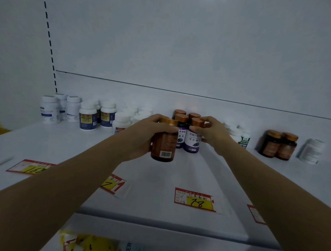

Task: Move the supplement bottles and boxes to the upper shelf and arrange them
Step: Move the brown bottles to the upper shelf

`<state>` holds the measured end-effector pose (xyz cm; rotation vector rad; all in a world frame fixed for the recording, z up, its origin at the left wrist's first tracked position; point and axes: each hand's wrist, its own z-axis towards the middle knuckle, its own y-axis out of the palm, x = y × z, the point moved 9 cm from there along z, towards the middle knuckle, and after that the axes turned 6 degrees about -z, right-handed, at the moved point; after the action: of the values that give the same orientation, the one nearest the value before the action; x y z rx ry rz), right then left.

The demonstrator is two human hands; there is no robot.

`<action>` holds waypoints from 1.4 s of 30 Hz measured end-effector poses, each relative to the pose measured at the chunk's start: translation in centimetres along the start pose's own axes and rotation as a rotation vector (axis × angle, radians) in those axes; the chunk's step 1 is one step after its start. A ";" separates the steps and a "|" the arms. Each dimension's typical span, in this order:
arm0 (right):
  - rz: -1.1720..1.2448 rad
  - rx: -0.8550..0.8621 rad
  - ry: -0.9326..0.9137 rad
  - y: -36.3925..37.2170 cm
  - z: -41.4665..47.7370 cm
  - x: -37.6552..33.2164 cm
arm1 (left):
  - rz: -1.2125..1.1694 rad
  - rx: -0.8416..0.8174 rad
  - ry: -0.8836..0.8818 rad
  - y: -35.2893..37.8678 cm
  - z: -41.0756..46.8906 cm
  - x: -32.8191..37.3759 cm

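Observation:
My left hand (pixel 141 132) grips a brown supplement bottle (pixel 164 144) with a copper cap, barcode side facing me, held just above the white upper shelf (pixel 158 174). My right hand (pixel 211 132) curls round the front purple-labelled bottle (pixel 192 140) in a cluster of several copper-capped bottles (pixel 181 126) at the shelf's back. The brown bottle sits just left of that cluster, touching or nearly touching it.
White-capped bottles (pixel 89 116) line the back left. Two brown bottles (pixel 278 144) and a white bottle (pixel 311 150) stand at the right. Red and yellow price tags (pixel 194 199) lie along the shelf's front edge. A lower shelf with yellow packaging (pixel 91 243) shows below.

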<state>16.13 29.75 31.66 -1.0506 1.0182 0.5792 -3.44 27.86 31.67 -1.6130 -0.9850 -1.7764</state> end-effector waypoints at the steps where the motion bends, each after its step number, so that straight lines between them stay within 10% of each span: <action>1: -0.020 0.009 -0.008 -0.1 0.1 0.0 | -0.001 -0.004 0.000 -0.1 0.1 0.0; 26: -0.311 0.086 -0.018 -1.5 -0.3 -0.4 | 0.026 -0.081 -0.071 1.8 -2.1 0.0; 36: -1.076 -0.115 0.004 -7.4 -9.7 -0.2 | 0.141 -0.210 -0.044 9.3 -1.3 -0.7; 42: -1.083 -0.076 0.081 -15.1 -13.7 2.9 | 0.119 -0.287 -0.026 17.9 -0.3 -1.9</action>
<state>24.07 10.82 33.70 -1.5041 0.3702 -0.3166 10.86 16.91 32.64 -1.8295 -0.6510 -1.8838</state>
